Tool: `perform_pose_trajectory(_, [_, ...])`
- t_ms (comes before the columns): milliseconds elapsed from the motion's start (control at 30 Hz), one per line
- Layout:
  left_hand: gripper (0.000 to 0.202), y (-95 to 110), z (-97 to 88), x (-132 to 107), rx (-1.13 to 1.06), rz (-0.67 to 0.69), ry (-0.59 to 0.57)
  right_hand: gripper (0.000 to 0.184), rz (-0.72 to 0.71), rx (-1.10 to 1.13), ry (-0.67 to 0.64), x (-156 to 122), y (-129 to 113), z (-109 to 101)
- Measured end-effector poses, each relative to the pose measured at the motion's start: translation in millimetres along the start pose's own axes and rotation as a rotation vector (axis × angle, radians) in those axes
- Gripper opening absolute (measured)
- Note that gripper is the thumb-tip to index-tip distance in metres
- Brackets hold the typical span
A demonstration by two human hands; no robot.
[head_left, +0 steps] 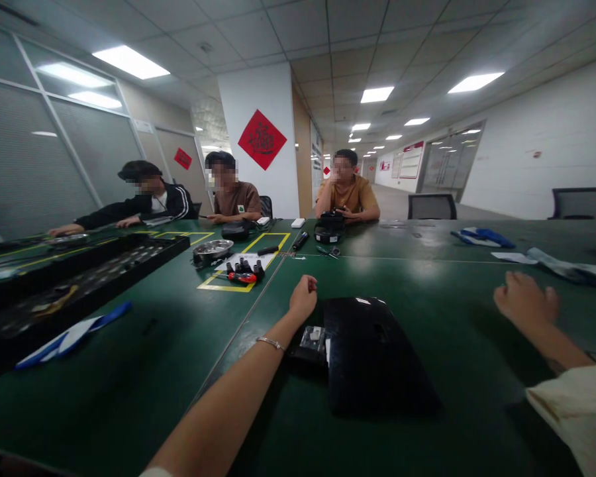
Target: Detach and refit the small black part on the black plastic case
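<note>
My left hand (304, 296) is just beyond the left back corner of a glossy black panel (377, 358), its fingers curled in; whether anything is inside them is hidden. Off to the right, my right hand (526, 298) hovers over the green table, slightly blurred, thumb apart from the bent fingers and nothing visible in it. The panel lies in front of me with a curved outline. Against its left side, partly behind my left forearm, is a dark box-like thing (302, 361) with a small clear bag (312, 338) of parts on top.
Left of centre are a metal bowl (213, 249), black sockets (246, 266) and a red-and-black screwdriver (241, 277). A long black tray (104, 271) and a blue-white cloth (74, 336) lie left. Cloths (484, 237) lie far right. Three people sit across the green table (144, 397).
</note>
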State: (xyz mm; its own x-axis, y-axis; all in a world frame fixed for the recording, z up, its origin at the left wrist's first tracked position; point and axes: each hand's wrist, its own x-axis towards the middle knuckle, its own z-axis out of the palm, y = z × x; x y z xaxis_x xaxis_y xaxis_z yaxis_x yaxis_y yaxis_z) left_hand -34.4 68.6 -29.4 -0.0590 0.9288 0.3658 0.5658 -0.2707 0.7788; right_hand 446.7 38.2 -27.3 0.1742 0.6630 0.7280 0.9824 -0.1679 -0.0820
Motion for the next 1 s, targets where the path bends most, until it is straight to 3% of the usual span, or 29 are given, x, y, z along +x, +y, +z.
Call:
perform_pose_trajectory(267, [0.034, 2.1, -0.8, -1.2, -0.008, -0.001, 0.000, 0.045, -0.433, 0.077, -0.044, -19.6, -135.1, -5.6])
perform_pose_trajectory(433, [0.033, 3.4, -1.3, -1.4, -0.002, -0.010, -0.011, 0.045, -0.515, 0.374, -0.092, -37.0, -189.2, -26.6])
perform_pose_trajectory(633, [0.032, 0.8, -1.0, -1.1, 0.013, 0.005, -0.015, 0.043, -0.493, 0.649, -0.236, -51.6, -212.4, -39.1])
perform_pose_trajectory(867, [0.031, -0.8, 0.7, -0.4, 0.028, 0.017, -0.026, 0.044, -0.294, 0.833, -0.366, -55.2, -204.9, -25.3])
perform_pose_trajectory(1000, [0.031, -1.1, 0.6, -0.5, 0.029, 0.021, -0.033, 0.042, -0.289, 0.866, -0.371, -56.0, -204.6, -26.1])
